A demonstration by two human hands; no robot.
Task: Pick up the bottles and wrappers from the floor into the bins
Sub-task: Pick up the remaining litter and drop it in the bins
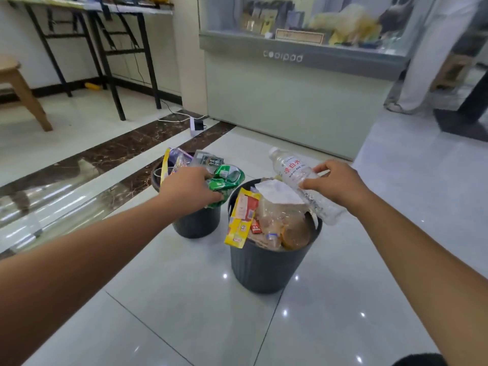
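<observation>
Fingers [320, 169] grip one bottle [303, 183]; two bins [264, 265], both heaped.

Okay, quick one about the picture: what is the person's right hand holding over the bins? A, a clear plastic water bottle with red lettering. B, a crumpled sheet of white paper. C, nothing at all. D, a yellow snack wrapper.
A: the right hand has its fingers closed around a clear plastic bottle with red lettering, held tilted above the rim of the right-hand bin.
</observation>
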